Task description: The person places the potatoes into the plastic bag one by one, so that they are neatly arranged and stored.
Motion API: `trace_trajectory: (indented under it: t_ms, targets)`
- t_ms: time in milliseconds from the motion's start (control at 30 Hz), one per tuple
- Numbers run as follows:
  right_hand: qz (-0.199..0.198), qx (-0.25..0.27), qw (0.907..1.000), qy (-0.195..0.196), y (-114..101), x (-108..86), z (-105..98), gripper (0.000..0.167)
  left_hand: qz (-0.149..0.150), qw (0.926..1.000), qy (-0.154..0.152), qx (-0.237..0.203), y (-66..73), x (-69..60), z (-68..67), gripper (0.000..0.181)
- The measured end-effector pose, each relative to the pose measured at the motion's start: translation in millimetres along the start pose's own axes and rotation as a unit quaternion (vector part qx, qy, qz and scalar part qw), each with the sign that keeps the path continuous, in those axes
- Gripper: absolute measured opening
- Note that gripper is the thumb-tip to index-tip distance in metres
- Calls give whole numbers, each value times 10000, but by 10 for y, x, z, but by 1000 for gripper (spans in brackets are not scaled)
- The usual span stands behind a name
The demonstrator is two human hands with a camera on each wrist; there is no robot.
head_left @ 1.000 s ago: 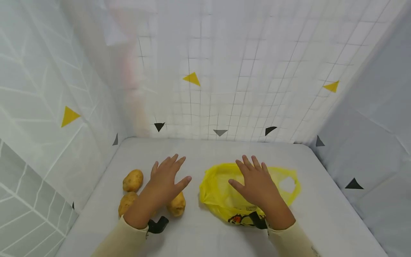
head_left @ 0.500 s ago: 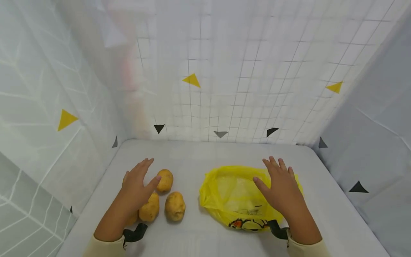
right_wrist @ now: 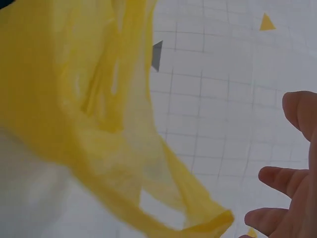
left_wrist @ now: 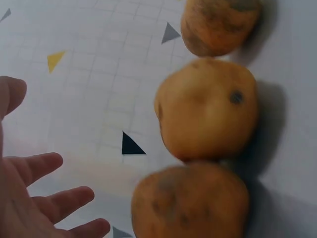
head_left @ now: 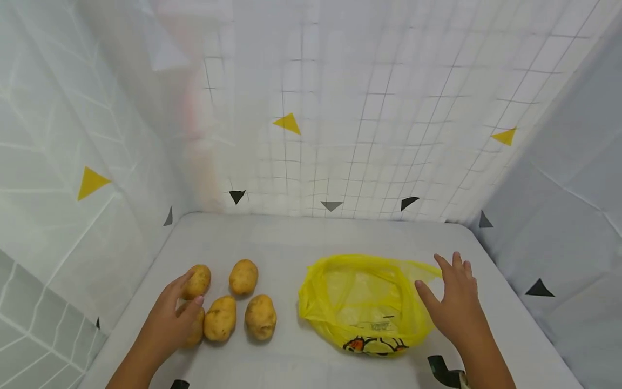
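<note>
We are holding our empty left hand spread beside hard-looking potatoes, probably best grabbed round their middles, and our empty right hand spread beside a floppy plastic bag.

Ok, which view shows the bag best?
The head view: it shows nearly all of the bag, its mouth open and the print on its near side visible. The right wrist view shows only part of it, close up and cut off at the edges. The left wrist view shows potatoes, no bag.
</note>
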State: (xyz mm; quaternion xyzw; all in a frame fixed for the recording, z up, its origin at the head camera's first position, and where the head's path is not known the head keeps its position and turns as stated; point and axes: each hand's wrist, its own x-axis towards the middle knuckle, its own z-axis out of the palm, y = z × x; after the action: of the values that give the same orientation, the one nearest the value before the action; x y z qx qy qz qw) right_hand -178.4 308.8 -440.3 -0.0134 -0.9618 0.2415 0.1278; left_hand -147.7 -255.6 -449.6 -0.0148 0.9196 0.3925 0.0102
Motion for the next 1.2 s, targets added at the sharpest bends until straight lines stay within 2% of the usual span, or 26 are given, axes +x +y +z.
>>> trace_trajectory:
  t_ms: [133,233,333,433,567,667,833,967,1200]
  targets:
    - [593,280,9978,-129,123,-40,32,93,-494,9984,-94,-246,-164,-113,-38,88]
    - [1173,785,9899,-104,186,-35,76,100,-499,9974,12,-521,-245,-155,-40,85]
    - [1735,1410,9747,-17,263,-30,136,102,-448,9959,-9,-790,-320,-183,2,83]
    - [2247,1961,9545,-46,341,-35,199,102,-498,9948,-151,-874,-381,-200,79,87]
    - [2668,2488,9308,-244,432,-52,286,102,-507,9944,-295,-883,-451,-201,186,93]
    - [2829,2659,9208,-383,481,-54,345,104,-478,9942,-316,-915,-499,-207,237,94]
    - [2990,2757,9122,-501,515,-46,410,105,-369,9964,-212,-733,-575,-229,268,92]
    - [2984,2909,9079,-461,522,-50,466,100,-203,9979,-99,-601,-636,-236,293,87]
    - [2914,3348,8945,-533,513,-49,588,90,21,9983,89,-573,-743,-228,334,80]
